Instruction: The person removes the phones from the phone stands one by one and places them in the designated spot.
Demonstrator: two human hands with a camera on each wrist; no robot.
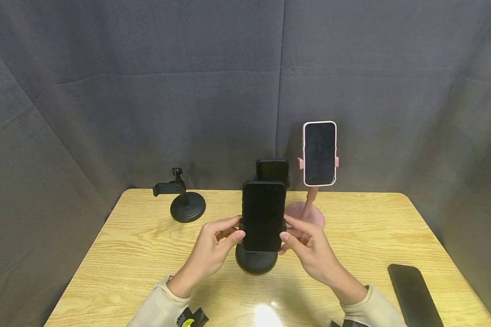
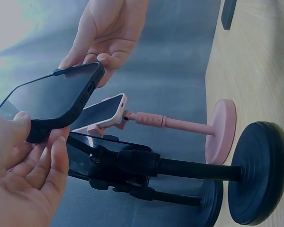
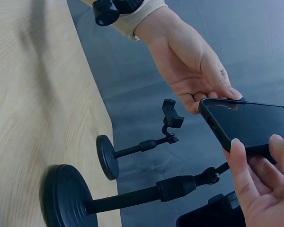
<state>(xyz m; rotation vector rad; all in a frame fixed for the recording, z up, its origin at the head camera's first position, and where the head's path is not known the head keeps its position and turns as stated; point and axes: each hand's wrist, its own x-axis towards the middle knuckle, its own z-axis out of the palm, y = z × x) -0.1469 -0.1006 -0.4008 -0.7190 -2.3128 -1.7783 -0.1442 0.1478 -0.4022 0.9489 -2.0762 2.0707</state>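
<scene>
A black smartphone [image 1: 263, 216] sits upright in the clamp of a black phone stand [image 1: 256, 261] at the middle of the table. My left hand [image 1: 212, 247] pinches the phone's left edge, where a clamp arm sits, thumb in front and fingers behind. On the opposite edge my right hand [image 1: 311, 247] pinches likewise, its thumb beside a small clamp tab in the left wrist view. The stand's round base [image 2: 258, 172] and post [image 3: 132, 199] show below the phone. How the clamp grips behind the phone is partly hidden by my fingers.
Close behind stands another black phone [image 1: 272, 170] on a black stand. A pink stand [image 1: 310, 204] at the back right carries a white-edged phone [image 1: 320, 153]. An unloaded black stand [image 1: 187, 207] is at the back left. One more black phone [image 1: 415, 295] lies at the front right.
</scene>
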